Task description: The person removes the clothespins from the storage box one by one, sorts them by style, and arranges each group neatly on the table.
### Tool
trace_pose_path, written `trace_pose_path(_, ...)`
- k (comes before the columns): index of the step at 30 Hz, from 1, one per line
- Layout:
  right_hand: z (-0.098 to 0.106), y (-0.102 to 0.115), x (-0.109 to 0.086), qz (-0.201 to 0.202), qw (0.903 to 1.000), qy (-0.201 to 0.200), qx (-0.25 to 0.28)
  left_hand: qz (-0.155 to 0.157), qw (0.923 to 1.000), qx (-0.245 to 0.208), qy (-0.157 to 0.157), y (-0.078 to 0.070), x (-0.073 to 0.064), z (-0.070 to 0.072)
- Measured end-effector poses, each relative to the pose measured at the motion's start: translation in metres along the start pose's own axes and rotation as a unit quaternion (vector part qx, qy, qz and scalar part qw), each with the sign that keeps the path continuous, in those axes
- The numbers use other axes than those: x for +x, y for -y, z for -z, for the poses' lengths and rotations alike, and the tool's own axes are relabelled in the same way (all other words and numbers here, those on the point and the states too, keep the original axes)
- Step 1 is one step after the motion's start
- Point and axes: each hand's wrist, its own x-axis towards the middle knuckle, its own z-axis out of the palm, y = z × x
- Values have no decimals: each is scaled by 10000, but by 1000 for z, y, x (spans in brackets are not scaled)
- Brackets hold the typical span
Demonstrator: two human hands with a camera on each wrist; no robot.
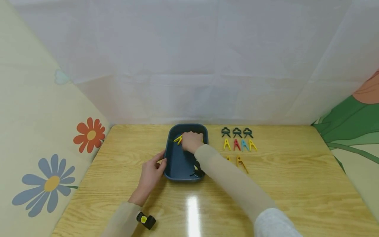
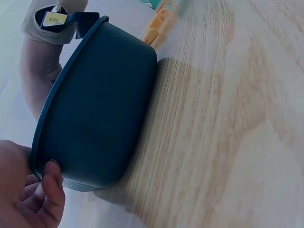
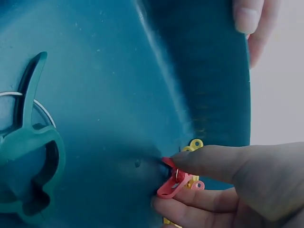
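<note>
A dark blue-green plastic bin [image 1: 183, 180] stands on the wooden table. My left hand [image 1: 151, 171] holds its left rim, with finger ends over the edge in the right wrist view. Inside the bin, my right hand [image 1: 192, 141] pinches a small red clothespin [image 3: 172, 184] between thumb and fingers. A yellow clothespin [image 1: 178, 139] lies by that hand at the bin's far left, partly covered by the fingers in the right wrist view. A large dark green clip [image 3: 29, 121] with a wire spring rests on the bin floor, cut off by the frame's edge.
Right of the bin, three dark clips [image 1: 237, 132] stand in a back row. Before them lie yellow, red [image 1: 237, 144] and blue [image 1: 244, 145] clothespins. Nearer are orange-yellow clips [image 1: 240, 163], one partly behind my right sleeve. A white sheet [image 1: 165, 98] hangs behind the table.
</note>
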Motion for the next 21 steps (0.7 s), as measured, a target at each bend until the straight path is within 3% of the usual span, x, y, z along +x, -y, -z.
trace_pose_path(21,27,-20,-22,547,9983,-195,94,27,10000,-31,45,1,0,0)
